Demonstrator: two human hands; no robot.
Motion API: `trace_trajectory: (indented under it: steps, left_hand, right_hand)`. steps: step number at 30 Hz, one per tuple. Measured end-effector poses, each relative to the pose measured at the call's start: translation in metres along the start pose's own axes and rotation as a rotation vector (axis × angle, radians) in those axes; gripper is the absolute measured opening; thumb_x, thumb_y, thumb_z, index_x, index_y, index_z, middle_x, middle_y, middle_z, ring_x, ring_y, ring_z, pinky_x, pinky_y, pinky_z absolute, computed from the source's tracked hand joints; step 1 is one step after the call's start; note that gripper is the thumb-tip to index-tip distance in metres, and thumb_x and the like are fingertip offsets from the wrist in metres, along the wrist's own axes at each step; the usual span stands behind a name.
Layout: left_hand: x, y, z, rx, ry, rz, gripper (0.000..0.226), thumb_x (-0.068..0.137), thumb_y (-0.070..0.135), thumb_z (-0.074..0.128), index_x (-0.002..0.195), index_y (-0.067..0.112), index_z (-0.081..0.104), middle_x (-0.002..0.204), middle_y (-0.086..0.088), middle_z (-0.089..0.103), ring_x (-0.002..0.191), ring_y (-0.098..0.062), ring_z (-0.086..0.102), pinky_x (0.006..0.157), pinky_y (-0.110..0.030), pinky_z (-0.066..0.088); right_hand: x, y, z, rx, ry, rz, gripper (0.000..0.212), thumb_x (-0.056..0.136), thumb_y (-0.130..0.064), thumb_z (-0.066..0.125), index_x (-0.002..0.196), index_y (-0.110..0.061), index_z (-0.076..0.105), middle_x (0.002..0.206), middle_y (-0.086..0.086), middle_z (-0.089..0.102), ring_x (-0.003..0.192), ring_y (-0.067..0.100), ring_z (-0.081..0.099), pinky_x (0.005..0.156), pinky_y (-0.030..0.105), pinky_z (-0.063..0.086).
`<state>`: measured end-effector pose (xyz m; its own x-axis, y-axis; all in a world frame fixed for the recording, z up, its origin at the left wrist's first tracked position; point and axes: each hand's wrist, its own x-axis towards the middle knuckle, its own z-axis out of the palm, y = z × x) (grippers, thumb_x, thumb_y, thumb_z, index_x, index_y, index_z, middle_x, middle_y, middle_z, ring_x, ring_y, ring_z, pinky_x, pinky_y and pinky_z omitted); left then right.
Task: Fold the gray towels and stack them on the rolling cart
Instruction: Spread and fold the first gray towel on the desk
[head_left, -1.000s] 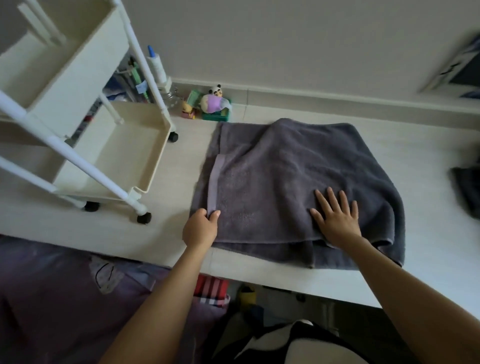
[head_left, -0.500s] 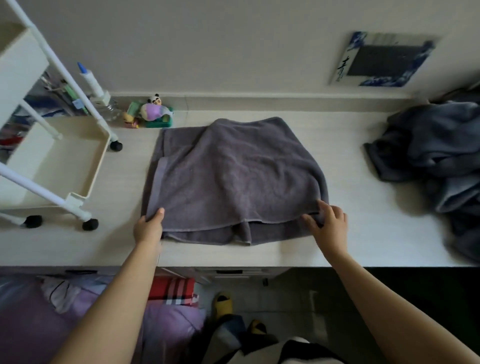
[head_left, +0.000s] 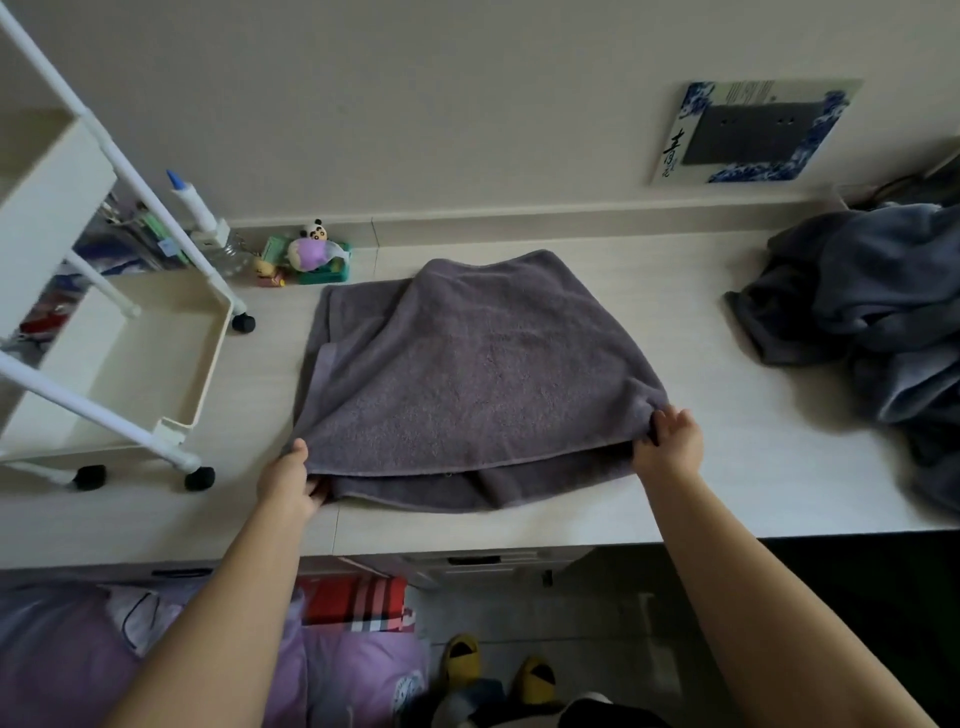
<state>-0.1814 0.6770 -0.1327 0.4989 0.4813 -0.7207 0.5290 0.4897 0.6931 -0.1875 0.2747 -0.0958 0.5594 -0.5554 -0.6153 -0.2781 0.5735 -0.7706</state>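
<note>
A gray towel (head_left: 478, 374), folded into layers, lies on the pale tabletop (head_left: 753, 467) in front of me. My left hand (head_left: 291, 480) pinches its near left corner, fingers tucked under the top layer. My right hand (head_left: 670, 447) grips the near right corner, and the cloth bunches there. The near edge of the top layer is raised slightly off the layer beneath. The white rolling cart (head_left: 130, 364) stands on the table to the left, its lower tray empty. A heap of unfolded gray towels (head_left: 872, 306) sits at the far right.
Small toys with a panda figure (head_left: 311, 254) and a bottle (head_left: 195, 205) stand by the wall behind the cart. A framed picture (head_left: 753, 132) leans on the wall. Below the table edge are bedding (head_left: 156, 649) and yellow slippers (head_left: 462, 657).
My right hand left the towel's top and took hold of the near right corner. My left hand shifted to the near left corner. The view swung right, revealing the towel heap.
</note>
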Motion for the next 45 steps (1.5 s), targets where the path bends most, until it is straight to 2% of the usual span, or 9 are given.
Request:
trace_trajectory:
  steps: [2,6,10,18,24,27,33,36,45]
  left_hand:
    - [0.006,-0.001,-0.006,0.029,0.018,0.032,0.047,0.092,0.033,0.057,0.132,0.012,0.046,0.13,-0.01,0.055,0.115,-0.031,0.055,0.091,-0.047,0.048]
    - [0.003,-0.001,-0.007,0.042,0.005,0.066,0.048,0.093,0.032,0.055,0.136,0.015,0.041,0.134,-0.009,0.052,0.118,-0.03,0.054,0.096,-0.049,0.044]
    - [-0.001,-0.003,-0.004,-0.011,0.005,0.079,0.044,0.097,0.028,0.049,0.137,0.013,0.039,0.136,-0.009,0.05,0.123,-0.031,0.049,0.101,-0.051,0.039]
    - [-0.011,-0.008,-0.002,0.059,-0.124,0.045,0.051,0.083,0.022,0.069,0.128,0.005,0.052,0.127,-0.009,0.058,0.115,-0.025,0.056,0.09,-0.035,0.046]
    - [-0.012,0.016,-0.006,-0.095,-0.127,0.03,0.047,0.097,0.026,0.048,0.14,0.011,0.036,0.144,-0.012,0.039,0.136,-0.032,0.033,0.11,-0.057,0.024]
    - [-0.012,0.017,-0.009,-0.113,-0.09,0.016,0.045,0.099,0.022,0.043,0.141,0.01,0.034,0.145,-0.014,0.037,0.135,-0.034,0.033,0.109,-0.058,0.024]
    - [-0.013,-0.006,-0.019,0.47,0.16,0.153,0.035,0.091,0.009,0.052,0.123,-0.006,0.05,0.104,-0.016,0.059,0.089,-0.033,0.056,0.083,-0.043,0.045]
    - [-0.019,-0.008,-0.027,0.864,0.199,0.288,0.033,0.09,0.01,0.052,0.115,-0.011,0.054,0.11,-0.03,0.06,0.097,-0.043,0.057,0.073,-0.04,0.042]
    - [-0.02,-0.008,-0.042,1.096,0.256,0.343,0.052,0.084,0.035,0.066,0.108,-0.01,0.06,0.113,-0.031,0.055,0.105,-0.044,0.053,0.084,-0.042,0.046]
  right_hand:
    - [0.002,-0.007,-0.002,0.012,0.061,0.002,0.033,0.097,-0.023,0.044,0.124,-0.008,0.054,0.12,0.003,0.062,0.115,0.016,0.057,0.096,0.026,0.045]
    - [-0.014,-0.029,-0.008,0.082,0.091,-0.145,0.007,0.091,-0.014,0.055,0.09,-0.012,0.061,0.091,-0.002,0.06,0.083,0.006,0.057,0.064,0.009,0.045]
    - [-0.031,-0.019,-0.015,-0.071,0.021,-0.29,0.025,0.091,-0.012,0.051,0.113,-0.01,0.064,0.104,-0.001,0.062,0.099,0.011,0.056,0.085,0.021,0.044]
    - [0.014,0.032,-0.014,-0.108,-0.074,-0.012,0.026,0.088,-0.002,0.056,0.114,-0.003,0.053,0.133,0.01,0.048,0.122,0.03,0.05,0.102,0.042,0.044]
    - [0.002,-0.013,-0.011,-0.037,0.187,-0.038,0.019,0.086,-0.018,0.055,0.07,-0.013,0.049,0.069,0.003,0.045,0.06,0.016,0.043,0.055,0.025,0.035]
    - [-0.01,-0.024,-0.009,-0.025,0.19,-0.162,0.023,0.081,-0.017,0.055,0.061,-0.013,0.045,0.064,-0.002,0.039,0.059,0.011,0.037,0.057,0.025,0.033]
    - [-0.018,0.019,-0.034,-0.586,0.15,-0.254,0.023,0.089,-0.009,0.056,0.109,-0.001,0.064,0.12,0.014,0.056,0.089,0.026,0.062,0.084,0.032,0.051]
    - [-0.017,0.032,-0.044,-0.862,0.075,-0.312,0.03,0.089,-0.008,0.059,0.117,0.003,0.056,0.129,0.011,0.039,0.089,0.018,0.048,0.088,0.027,0.04]
    - [-0.019,0.038,-0.059,-1.161,-0.017,-0.488,0.056,0.085,-0.027,0.067,0.13,0.001,0.049,0.129,0.017,0.039,0.117,0.032,0.045,0.103,0.037,0.037]
